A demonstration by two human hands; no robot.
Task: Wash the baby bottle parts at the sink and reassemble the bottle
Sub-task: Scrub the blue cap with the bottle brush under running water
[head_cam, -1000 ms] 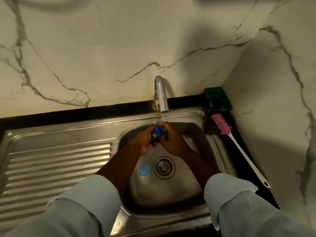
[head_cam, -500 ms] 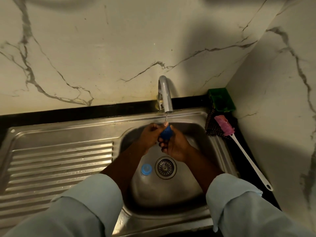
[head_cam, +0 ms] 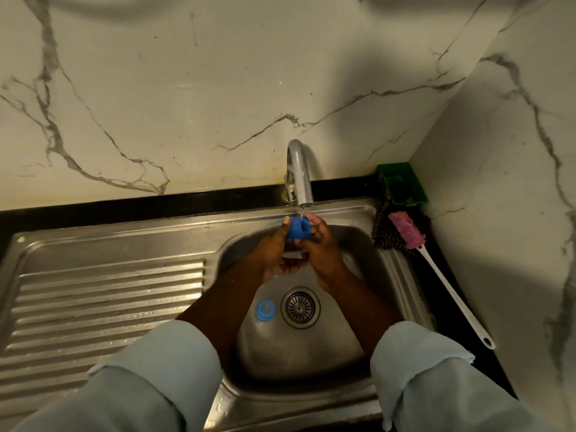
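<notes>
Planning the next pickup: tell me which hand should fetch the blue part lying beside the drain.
Left, probably. The left hand is on the same side as the small round blue-rimmed part lying left of the drain; the right hand would cross over.

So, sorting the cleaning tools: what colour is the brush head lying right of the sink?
Pink, on a white handle; the brush head shows in the head view.

Round blue plastic bottle part [head_cam: 298,229]; pale blue round cap [head_cam: 265,310]; pink-headed white-handled brush [head_cam: 436,269]; green plastic box [head_cam: 402,183]; grey-veined white marble wall [head_cam: 187,88]
</notes>
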